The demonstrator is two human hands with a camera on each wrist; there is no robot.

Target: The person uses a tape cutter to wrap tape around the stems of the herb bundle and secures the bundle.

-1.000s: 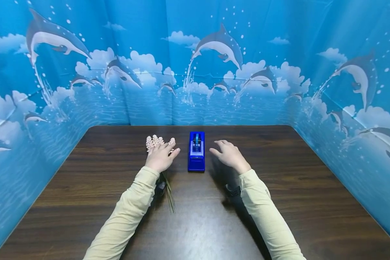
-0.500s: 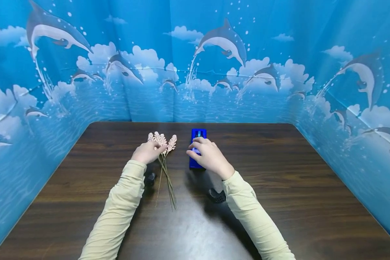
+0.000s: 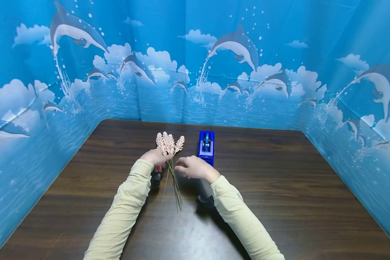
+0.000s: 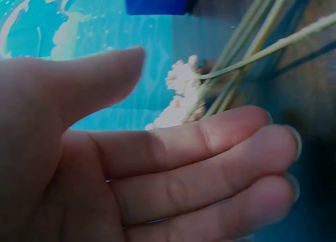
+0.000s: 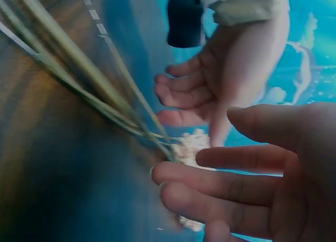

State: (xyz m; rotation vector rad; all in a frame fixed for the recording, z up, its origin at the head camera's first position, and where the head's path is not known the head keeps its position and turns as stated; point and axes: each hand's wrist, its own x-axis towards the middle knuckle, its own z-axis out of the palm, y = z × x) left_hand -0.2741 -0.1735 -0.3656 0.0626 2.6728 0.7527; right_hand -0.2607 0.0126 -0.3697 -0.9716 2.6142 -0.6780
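Observation:
A small bunch of pale pink dried-looking flowers (image 3: pixel 167 142) lies on the table, its thin green stems (image 3: pixel 176 187) pointing toward me. Just left of the stems, below the flower heads, is my left hand (image 3: pixel 156 157). Its fingers (image 4: pixel 210 147) are nearly straight and together, the thumb apart, nothing between them in the left wrist view. My right hand (image 3: pixel 196 168) hovers on the stems' other side, fingers (image 5: pixel 226 187) loosely extended and holding nothing. Behind it stands a blue tape dispenser (image 3: pixel 206 144), its near end partly hidden by that hand.
The dark wooden table (image 3: pixel 279 180) extends widely to both sides. A blue dolphin-print curtain (image 3: pixel 195 90) borders it at the back and sides. Black wrist devices (image 3: pixel 206 200) sit under both sleeves.
My right hand has moved left, past the tape dispenser, to the stems. My left hand has come off the flower heads and turned beside the stems. The flowers lie in place.

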